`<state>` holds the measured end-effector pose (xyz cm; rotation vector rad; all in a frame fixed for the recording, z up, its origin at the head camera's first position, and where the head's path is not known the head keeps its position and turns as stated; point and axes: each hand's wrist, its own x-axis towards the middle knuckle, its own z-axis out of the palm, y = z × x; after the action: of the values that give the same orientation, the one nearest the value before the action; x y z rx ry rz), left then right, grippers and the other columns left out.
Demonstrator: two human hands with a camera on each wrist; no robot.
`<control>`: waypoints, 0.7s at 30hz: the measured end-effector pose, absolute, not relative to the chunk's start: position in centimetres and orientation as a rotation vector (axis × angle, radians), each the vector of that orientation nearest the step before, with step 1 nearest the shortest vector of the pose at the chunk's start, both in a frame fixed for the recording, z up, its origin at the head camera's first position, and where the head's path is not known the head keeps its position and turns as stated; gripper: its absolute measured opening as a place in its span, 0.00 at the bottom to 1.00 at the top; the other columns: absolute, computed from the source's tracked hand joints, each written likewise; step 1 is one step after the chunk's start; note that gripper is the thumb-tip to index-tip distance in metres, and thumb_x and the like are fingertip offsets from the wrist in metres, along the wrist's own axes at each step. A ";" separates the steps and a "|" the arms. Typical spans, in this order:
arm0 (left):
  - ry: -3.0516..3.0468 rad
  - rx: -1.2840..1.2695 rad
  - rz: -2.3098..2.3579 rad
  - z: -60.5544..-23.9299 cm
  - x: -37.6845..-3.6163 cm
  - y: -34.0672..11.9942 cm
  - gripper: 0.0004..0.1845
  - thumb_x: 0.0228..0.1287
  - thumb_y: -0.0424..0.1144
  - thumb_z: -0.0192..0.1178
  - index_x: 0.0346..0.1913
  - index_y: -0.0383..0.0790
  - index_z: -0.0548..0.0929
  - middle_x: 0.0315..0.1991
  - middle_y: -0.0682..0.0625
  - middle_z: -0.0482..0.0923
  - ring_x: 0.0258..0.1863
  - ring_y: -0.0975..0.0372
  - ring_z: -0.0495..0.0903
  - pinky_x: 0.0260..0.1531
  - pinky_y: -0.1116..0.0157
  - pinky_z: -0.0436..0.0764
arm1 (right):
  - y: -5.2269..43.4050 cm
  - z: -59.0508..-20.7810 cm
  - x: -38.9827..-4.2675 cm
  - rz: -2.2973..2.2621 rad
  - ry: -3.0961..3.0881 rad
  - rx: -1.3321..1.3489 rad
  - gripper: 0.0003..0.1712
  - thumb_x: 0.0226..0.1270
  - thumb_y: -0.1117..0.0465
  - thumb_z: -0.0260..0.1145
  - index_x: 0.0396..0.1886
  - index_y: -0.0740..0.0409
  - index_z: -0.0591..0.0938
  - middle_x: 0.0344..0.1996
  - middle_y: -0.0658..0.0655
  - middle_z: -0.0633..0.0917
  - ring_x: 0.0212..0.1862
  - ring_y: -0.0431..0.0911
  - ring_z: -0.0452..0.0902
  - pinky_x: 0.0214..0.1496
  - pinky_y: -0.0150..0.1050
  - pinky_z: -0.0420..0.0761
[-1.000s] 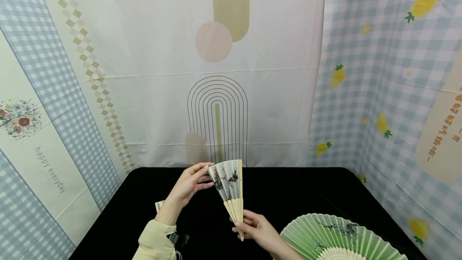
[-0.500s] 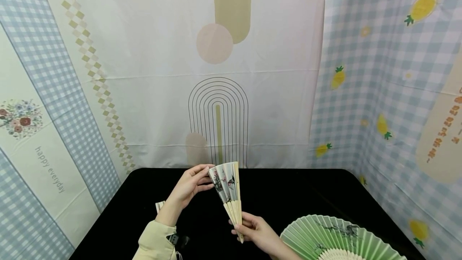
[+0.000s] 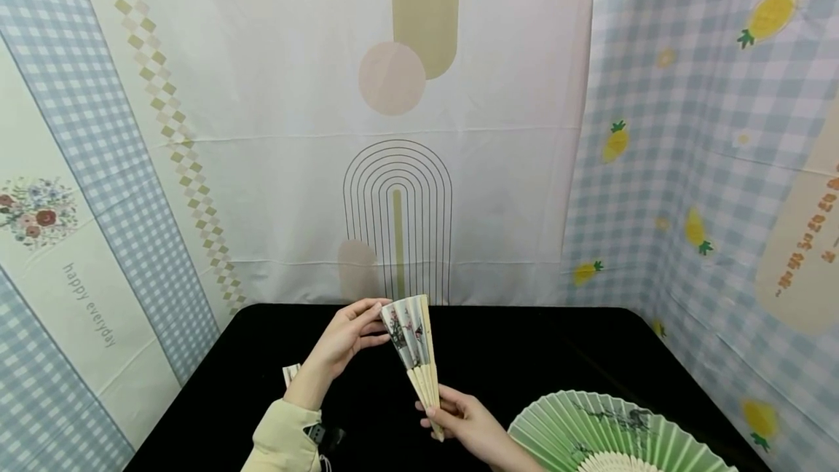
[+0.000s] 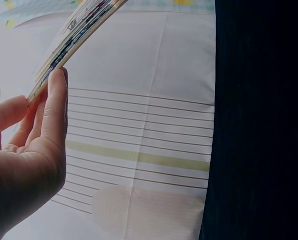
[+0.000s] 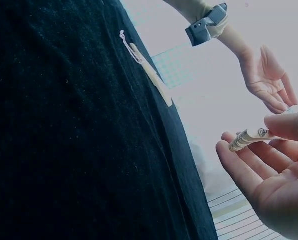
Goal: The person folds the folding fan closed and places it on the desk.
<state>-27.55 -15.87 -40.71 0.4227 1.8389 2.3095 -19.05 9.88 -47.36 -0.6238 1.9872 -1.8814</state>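
A partly unfolded folding fan (image 3: 410,333), with pale pleats, pink blossoms, a dark bird print and light ribs, is held up between both hands in the head view. My left hand (image 3: 347,337) pinches its upper left edge; in the left wrist view the left hand's thumb and fingers (image 4: 54,107) meet at the fan's edge. My right hand (image 3: 462,417) grips the narrow ribbed base. In the right wrist view the fan's riveted end (image 5: 248,139) lies between the thumb and fingers of the right hand (image 5: 273,170).
A spread green fan (image 3: 616,428) lies on the black table (image 3: 524,355) at the right. Behind the left forearm a pale folded thing (image 3: 290,373) shows; the right wrist view has a closed fan (image 5: 152,75) with a cord on the table. Patterned cloths hang around.
The folding fan has closed slightly: its right edge has swung left toward the left hand, and its pleats show narrower. Both hands keep their hold.
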 end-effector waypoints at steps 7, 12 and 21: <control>1.862 0.417 2.284 -40.7 -27.7 -15.7 0.25 0.80 0.41 0.53 0.67 0.24 0.70 0.57 0.35 0.78 0.44 0.58 0.85 0.46 0.60 0.86 | 9.8 -47.2 -19.0 -1.875 1.969 -0.631 0.32 0.80 0.59 0.58 0.76 0.70 0.62 0.56 0.68 0.83 0.51 0.58 0.84 0.49 0.51 0.86; 1.860 0.412 2.287 -40.7 -27.8 -15.7 0.26 0.80 0.41 0.53 0.68 0.23 0.69 0.54 0.39 0.80 0.44 0.58 0.85 0.45 0.60 0.86 | 9.9 -47.2 -19.1 -1.882 1.958 -0.621 0.32 0.80 0.59 0.58 0.76 0.69 0.62 0.56 0.68 0.83 0.51 0.56 0.85 0.49 0.50 0.86; 1.847 0.414 2.288 -40.9 -27.8 -15.7 0.24 0.80 0.41 0.53 0.66 0.24 0.71 0.50 0.46 0.82 0.44 0.58 0.85 0.46 0.59 0.86 | 10.1 -47.5 -19.2 -1.858 1.951 -0.663 0.33 0.81 0.58 0.57 0.77 0.69 0.61 0.58 0.71 0.81 0.53 0.58 0.84 0.51 0.50 0.85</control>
<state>-27.81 -15.72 -40.87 0.4145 1.8471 2.2884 -19.23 10.05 -47.45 -0.6632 1.9510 -1.8584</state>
